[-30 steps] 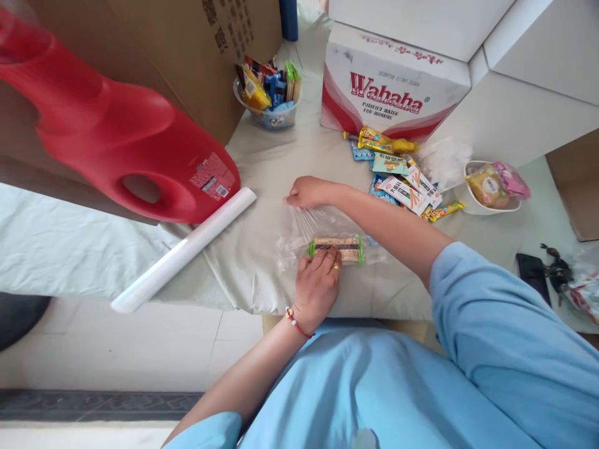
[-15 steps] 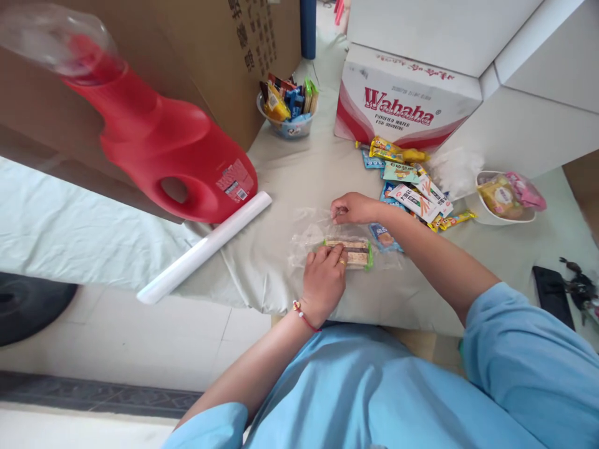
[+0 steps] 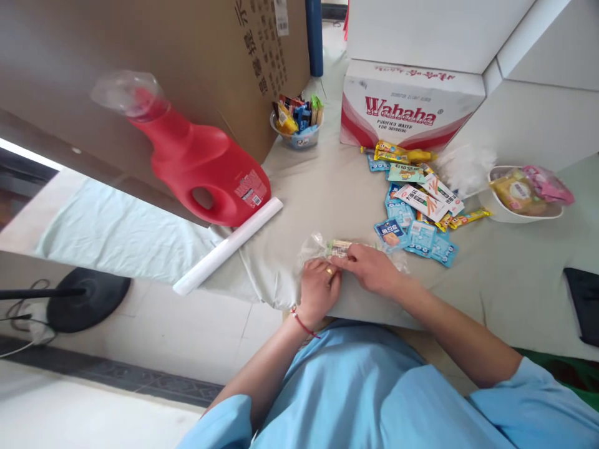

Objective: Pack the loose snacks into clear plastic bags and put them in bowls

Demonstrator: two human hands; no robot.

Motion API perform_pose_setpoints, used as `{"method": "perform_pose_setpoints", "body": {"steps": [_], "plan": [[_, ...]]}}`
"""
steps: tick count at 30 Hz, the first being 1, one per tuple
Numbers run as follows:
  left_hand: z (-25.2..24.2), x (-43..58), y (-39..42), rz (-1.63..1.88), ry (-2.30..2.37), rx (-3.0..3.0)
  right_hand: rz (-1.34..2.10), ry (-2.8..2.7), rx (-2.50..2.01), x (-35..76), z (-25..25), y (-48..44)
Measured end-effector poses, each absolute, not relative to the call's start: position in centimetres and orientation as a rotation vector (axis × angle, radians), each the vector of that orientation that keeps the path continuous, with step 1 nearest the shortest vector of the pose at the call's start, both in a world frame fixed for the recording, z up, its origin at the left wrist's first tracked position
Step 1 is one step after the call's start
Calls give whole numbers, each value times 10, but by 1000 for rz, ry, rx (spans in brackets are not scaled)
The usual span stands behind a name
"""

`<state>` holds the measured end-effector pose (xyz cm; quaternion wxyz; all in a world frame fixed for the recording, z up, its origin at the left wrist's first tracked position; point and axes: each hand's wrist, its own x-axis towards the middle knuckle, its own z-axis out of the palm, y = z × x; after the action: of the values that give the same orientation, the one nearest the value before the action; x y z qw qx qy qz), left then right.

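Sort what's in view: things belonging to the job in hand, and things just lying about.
Likely belong:
- snack at the right hand's fingers
- clear plastic around it
- perhaps the white roll

Probably lying about:
- red bottle
- water box
- brown box

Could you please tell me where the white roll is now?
The white roll lies left of the left hand in the head view, beside the red bottle.

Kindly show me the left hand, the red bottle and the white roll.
Left hand (image 3: pixel 321 288), head view: back of the hand.
Red bottle (image 3: pixel 213 163), head view: its body.
White roll (image 3: pixel 229 246), head view: its middle.
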<state>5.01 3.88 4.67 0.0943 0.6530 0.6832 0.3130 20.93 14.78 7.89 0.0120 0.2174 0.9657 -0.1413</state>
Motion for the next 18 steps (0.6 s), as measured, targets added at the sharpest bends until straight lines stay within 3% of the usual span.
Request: {"method": "perform_pose_setpoints", "body": {"steps": [6, 9, 18], "plan": [[52, 27, 37, 1465, 2087, 1079, -332, 3002, 606, 196, 86, 138], [61, 10, 61, 1569, 2260, 860, -286, 2987, 600, 193, 92, 134], [59, -14, 88, 552, 2248, 1496, -419, 2997, 692, 200, 95, 126]]}}
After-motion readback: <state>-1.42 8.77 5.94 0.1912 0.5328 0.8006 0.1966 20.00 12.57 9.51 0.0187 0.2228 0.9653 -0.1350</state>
